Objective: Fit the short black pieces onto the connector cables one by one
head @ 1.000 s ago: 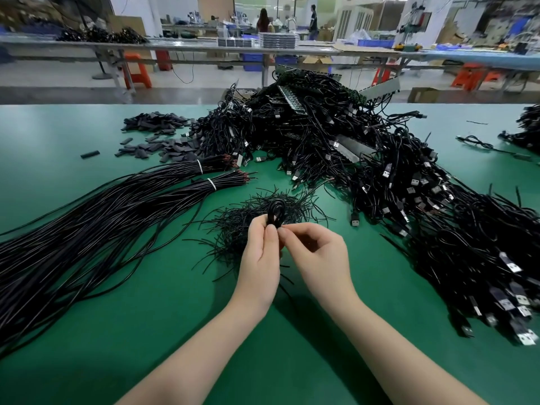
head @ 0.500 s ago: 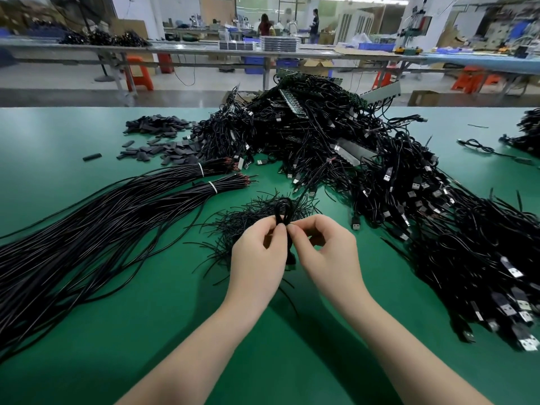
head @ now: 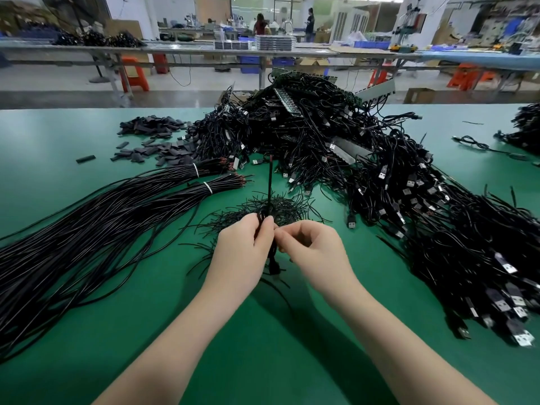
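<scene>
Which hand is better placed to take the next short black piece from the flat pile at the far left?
Left hand, probably: that pile lies on its side. Both hands now hold the cable, so one must let go first.

Green work table [head: 87, 331], matte surface, far edge running across the upper part of the view.

Left side: long black cables [head: 87, 229] fanned out over the top, gathered at their right ends into two bundles with white ties [head: 201, 179]; bare wire tips reddish.

Far left-centre: scatter of short black pieces [head: 152, 141], flat, some heaped, one lying apart to the left [head: 85, 159].

Centre: small nest of thin black twist ties [head: 280, 206], just beside the bundle ends.

Centre to right: large tangled heap of connector cables [head: 380, 185], USB plugs showing, spilling toward the near right edge.

Far right: another dark cable pile [head: 526, 127], partly cut off, with one loose cable [head: 479, 146] near it.
</scene>
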A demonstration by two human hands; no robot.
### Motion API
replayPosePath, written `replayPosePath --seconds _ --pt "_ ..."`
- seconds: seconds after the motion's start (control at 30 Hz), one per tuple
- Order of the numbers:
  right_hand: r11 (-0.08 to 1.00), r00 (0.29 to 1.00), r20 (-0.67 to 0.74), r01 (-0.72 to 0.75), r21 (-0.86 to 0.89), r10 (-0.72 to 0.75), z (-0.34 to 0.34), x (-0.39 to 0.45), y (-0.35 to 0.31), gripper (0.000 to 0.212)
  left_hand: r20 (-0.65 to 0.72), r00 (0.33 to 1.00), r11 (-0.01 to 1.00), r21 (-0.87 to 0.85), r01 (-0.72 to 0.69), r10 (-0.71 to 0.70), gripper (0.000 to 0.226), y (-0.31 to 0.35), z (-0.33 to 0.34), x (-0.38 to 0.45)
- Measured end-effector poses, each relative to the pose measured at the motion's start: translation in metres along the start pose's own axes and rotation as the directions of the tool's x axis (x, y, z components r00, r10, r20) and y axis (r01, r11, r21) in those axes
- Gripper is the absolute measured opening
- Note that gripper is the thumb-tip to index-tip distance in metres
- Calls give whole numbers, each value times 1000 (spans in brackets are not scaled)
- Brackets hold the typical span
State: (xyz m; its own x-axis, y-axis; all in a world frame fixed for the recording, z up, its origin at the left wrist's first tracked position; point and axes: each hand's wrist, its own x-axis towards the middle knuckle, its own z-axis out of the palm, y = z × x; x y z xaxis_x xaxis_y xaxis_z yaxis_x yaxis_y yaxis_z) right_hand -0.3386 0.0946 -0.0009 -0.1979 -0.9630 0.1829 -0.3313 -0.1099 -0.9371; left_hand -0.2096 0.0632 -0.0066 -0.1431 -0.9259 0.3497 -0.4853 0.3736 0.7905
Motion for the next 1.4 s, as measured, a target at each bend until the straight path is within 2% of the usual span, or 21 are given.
replayPosePath --seconds 0.1,0.2,0.27,0.33,0.43,0.53,0.63,0.73,0.83,0.9,1.03,1.17,1.27,1.4 --pt "983 992 61 -119 138 111 -9 5 -3 18 68 996 997 -54 -56 60 40 0 -6 4" --pt "986 990 96 -117 123 105 -14 6 -5 22 110 992 986 -162 -38 56 39 1 -6 3" --pt "983 989 116 -110 146 94 -13 5 -6 20 92 995 969 -247 -10 34 25 2 -4 2" --pt "985 994 98 -73 159 57 -12 4 -8 16 53 999 952 -305 19 -3 15 2 -3 2" --pt "995 998 58 32 93 -38 -10 2 -10 7 21 998 929 -364 64 -60 17 0 -3 4" --pt "995 995 5 98 31 -98 -10 0 -10 10 26 997 904 -420 76 -72 18 3 -4 3" --pt "987 994 -30 110 120 -107 -15 3 -9 9 44 994 840 -532 105 -97 16 8 -2 1" --pt "981 994 -16 107 162 -106 -14 4 -9 11 52 995 825 -556 97 -81 14 9 -3 1" --pt "951 999 40 9 308 -22 -11 3 -8 3 89 995 830 -551 83 -41 15 8 -9 3" --pt "920 996 89 -53 387 20 -13 3 -8 4 155 987 826 -551 122 -43 11 9 -13 4" --pt "881 972 226 -163 444 65 -19 4 -11 5 349 930 766 -565 307 -115 9 10 -20 5" --pt "803 907 405 -326 499 117 -27 6 -16 6 592 800 669 -559 490 -91 19 6 -36 7" --pt "788 856 501 -396 472 129 -27 5 -18 7 672 739 657 -535 531 -50 30 3 -46 9" --pt "784 830 534 -436 441 161 -26 3 -21 5 711 702 613 -539 577 -36 45 1 -47 10"
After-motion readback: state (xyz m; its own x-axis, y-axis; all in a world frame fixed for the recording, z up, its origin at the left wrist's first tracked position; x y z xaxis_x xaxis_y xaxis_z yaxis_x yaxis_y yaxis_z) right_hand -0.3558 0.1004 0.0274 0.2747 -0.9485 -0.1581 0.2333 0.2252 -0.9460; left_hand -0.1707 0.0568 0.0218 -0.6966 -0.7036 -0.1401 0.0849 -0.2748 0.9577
